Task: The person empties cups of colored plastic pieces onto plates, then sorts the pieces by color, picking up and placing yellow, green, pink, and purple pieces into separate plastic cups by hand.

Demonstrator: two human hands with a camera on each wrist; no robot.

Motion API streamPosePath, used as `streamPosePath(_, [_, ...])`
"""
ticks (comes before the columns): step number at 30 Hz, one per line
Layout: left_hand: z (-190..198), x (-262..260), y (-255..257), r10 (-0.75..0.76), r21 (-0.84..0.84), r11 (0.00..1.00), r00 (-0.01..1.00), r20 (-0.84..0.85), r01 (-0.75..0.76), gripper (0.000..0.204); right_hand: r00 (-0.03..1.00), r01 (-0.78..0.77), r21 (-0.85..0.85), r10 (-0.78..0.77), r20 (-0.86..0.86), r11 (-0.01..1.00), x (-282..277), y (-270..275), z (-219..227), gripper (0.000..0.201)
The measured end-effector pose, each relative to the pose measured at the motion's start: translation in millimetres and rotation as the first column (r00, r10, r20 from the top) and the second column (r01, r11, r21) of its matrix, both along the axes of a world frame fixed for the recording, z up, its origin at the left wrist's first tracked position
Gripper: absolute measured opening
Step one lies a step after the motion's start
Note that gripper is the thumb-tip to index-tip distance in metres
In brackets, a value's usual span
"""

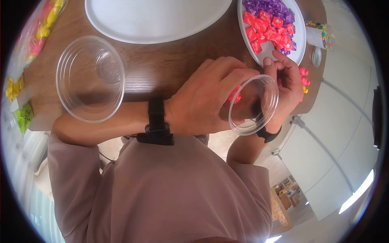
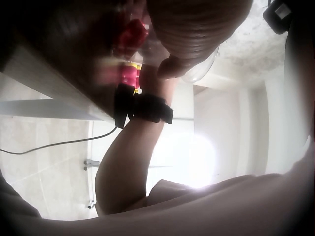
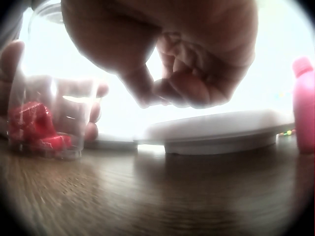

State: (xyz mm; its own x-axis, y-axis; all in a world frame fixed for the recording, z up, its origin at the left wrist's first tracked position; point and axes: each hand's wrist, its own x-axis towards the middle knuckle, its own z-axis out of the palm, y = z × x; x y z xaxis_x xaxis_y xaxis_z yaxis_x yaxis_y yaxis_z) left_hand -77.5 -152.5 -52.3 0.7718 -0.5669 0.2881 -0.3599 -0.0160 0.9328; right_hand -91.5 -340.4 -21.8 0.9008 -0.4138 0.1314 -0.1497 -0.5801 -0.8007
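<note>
Fingers (image 1: 227, 71) of the left hand (image 1: 202, 101) curl round a clear cup (image 1: 253, 104), while right hand (image 1: 289, 81) fingers hang loosely bent, empty

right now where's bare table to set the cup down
Bare wood lies between the empty clear bowl, the large white plate and the left hand. Crowded by the candy plate, where the right hand hovers.

The left hand (image 1: 202, 101) lies against the tilted clear plastic cup (image 1: 254, 104); the right hand (image 1: 285, 87) is on the cup's far side. Red wrapped candies (image 1: 234, 97) sit inside. A round white plate of red and purple candies (image 1: 302, 24) lies just beyond the right hand; an empty clear plastic bowl (image 1: 90, 77) stands well left of the left hand.
</note>
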Motion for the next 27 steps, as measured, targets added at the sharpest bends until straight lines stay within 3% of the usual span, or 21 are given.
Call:
streamPosePath(10, [-1.0, -0.2, 0.6, 0.012, 0.006, 1.0, 1.0, -0.009, -0.012, 0.085, 0.979, 0.073, 0.011, -0.074, 0.189, 0.997, 3.2, 1.5, 1.8, 0.022])
streamPosePath(14, [1.8, -0.6, 3.4, 0.008, -0.008, 1.0, 1.0, -0.008, -0.008, 0.085, 0.976, 0.102, -0.008, -0.099, 0.193, 0.995, 4.8, 2.3, 3.7, 0.019])
streamPosePath(17, [3.1, 0.7, 5.3, -0.007, -0.005, 1.0, 1.0, -0.023, 0.007, 0.084, 0.976, 0.077, -0.063, -0.063, 0.209, 0.995, 11.7, -2.4, 1.5, 0.016])
streamPosePath(19, [2.5, 0.1, 5.2, -0.007, -0.019, 1.0, 1.0, -0.024, 0.006, 0.083, 0.985, -0.024, -0.36, 0.084, 0.152, 0.933, 18.9, -6.8, 0.3, 0.014])
streamPosePath(21, [1.8, -0.1, 4.7, -0.004, -0.027, 1.0, 1.0, -0.024, 0.004, 0.082, 0.986, -0.06, -0.33, 0.108, 0.129, 0.942, 23.6, -1.3, 0.1, 0.017])
streamPosePath(27, [-2.3, -2.4, 3.2, 0.0, -0.036, 0.999, 0.999, -0.054, -0.002, 0.078, 0.99, -0.12, -0.486, 0.143, 0.01, 0.866, 24.0, 0.7, -1.4, 0.025])
